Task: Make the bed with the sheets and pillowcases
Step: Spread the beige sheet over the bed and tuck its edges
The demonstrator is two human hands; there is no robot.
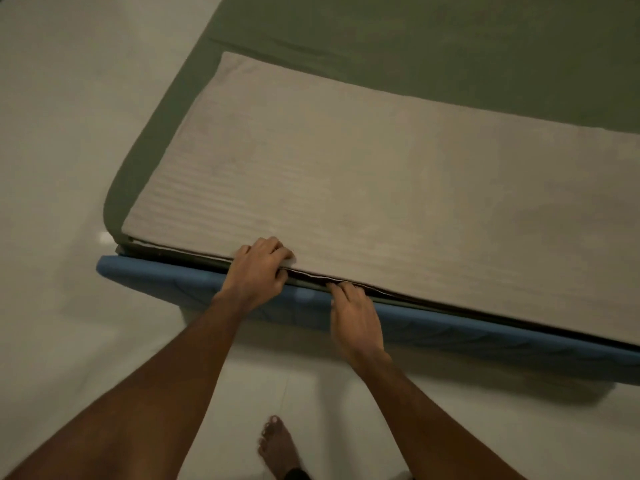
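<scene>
Beige sheet [346, 188], ribbed texture, folded into a long flat band. It lies across the near part of the bed, on top of the green sheet [450, 46]. The green one covers the bed surface and wraps round the near-left corner, with a few creases at the far side. The beige band's near edge runs along the bed edge, and its left end stops just short of that corner.

Head view, looking down:
- Left hand [258, 268]: on the beige sheet's near edge, fingers curled over the top, thumb along the edge. A bit of the cloth is pinched between them.
- Right hand [353, 310]: just beside the left and lower, over the blue mattress side [450, 327]. Fingers extended, tips at the dark gap under the beige edge, where a thin pale hem line shows. Can't tell whether they pinch anything or only touch.
- Hands are near each other, not touching.
- The blue mattress side sticks out below the green layer along the whole near edge.
- Pale tiled floor [69, 133] around the bed. One bare foot [277, 448] on it, bottom centre, between the forearms.
</scene>
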